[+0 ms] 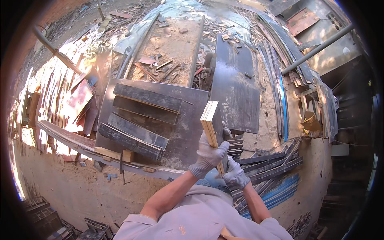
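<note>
A short stack of plywood strips (211, 127), dark-faced with pale layered edges, stands tilted upward in front of my body at the table's right end. My left hand (209, 155), in a grey-white knit glove, is closed around its middle. Lower down, my right hand (235, 175), gloved alike, grips the near end of the same stack; its fingers are partly hidden. To the left, dark plywood strips lie in two groups on a large dark board (186, 138): a farther group (148, 98) and a nearer group (134, 134).
A second dark panel (236, 88) lies beyond on the right, with a motor-like part (208, 66) at its left edge. Several long dark strips (276, 160) are piled at my right, above blue-edged strips (280, 194). A clamp (122, 168) hangs at the table's front edge. Scrap boards (82, 104) lean at left.
</note>
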Demonstrator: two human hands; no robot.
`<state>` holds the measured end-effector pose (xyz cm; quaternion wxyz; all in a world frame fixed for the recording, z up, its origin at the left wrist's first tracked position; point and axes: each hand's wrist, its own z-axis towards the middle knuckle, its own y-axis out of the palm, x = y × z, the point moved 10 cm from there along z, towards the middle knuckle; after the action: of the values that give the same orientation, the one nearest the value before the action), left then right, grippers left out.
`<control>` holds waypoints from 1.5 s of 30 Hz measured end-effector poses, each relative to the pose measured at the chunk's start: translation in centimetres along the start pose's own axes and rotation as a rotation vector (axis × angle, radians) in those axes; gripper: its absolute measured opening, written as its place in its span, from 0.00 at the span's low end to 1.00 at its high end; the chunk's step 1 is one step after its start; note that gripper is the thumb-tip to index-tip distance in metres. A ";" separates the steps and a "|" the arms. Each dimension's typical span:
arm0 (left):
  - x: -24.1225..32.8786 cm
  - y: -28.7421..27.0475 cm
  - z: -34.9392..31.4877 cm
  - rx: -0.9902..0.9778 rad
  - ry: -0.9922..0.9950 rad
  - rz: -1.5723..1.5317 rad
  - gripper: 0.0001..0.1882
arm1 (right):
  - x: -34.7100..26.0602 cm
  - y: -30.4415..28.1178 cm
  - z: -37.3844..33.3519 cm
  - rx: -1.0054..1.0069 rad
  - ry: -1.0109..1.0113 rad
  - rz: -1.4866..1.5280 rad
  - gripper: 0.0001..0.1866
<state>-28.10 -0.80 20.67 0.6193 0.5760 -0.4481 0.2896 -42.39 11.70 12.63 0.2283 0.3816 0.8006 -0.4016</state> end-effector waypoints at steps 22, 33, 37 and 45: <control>-10.2 -3.6 7.9 0.479 -0.502 0.190 0.29 | 2.6 1.9 1.0 -0.301 0.087 0.563 0.34; -14.7 -3.0 9.4 0.388 -0.801 -0.015 0.07 | 2.6 2.5 1.4 -0.235 0.135 0.850 0.41; -19.2 -5.7 10.4 0.392 -0.936 -0.089 0.07 | 3.0 2.9 2.4 -0.320 0.266 0.946 0.31; -23.1 -6.9 9.9 0.304 -1.055 -0.020 0.06 | 4.0 2.4 3.4 -0.323 0.267 0.901 0.22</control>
<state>-34.19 -7.95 -3.61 0.2230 0.7304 -0.6454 0.0170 -42.71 11.56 6.88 0.3308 0.6976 0.6304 -0.0813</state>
